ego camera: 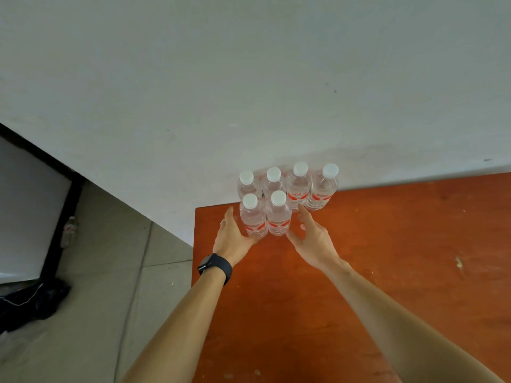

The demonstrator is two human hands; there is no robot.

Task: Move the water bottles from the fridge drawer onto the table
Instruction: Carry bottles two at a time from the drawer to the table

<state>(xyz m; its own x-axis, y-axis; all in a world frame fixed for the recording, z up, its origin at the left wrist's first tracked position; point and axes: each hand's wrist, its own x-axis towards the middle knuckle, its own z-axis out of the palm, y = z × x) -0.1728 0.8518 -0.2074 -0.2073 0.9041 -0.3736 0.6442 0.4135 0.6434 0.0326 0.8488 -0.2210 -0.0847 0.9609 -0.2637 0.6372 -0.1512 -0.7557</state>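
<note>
Six clear plastic water bottles with white caps and red labels stood upright, clustered at the far left corner of the orange-brown wooden table. The left hand lay flat-fingered against the front-left bottle. The right hand was spread just beside the front-right one, gripping nothing. No fridge drawer showed, so I could not tell what remained.

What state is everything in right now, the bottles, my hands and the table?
Back four bottles: upright, capped, in a row by the wall.
Front two bottles: upright, capped, side by side.
Left hand: open, fingers straight along the front pair's left side.
Right hand: open, fingers loosely spread at the pair's right side.
Table: carries all six bottles at its far left corner.
Floor bottle: blurred, seems upright.
</note>
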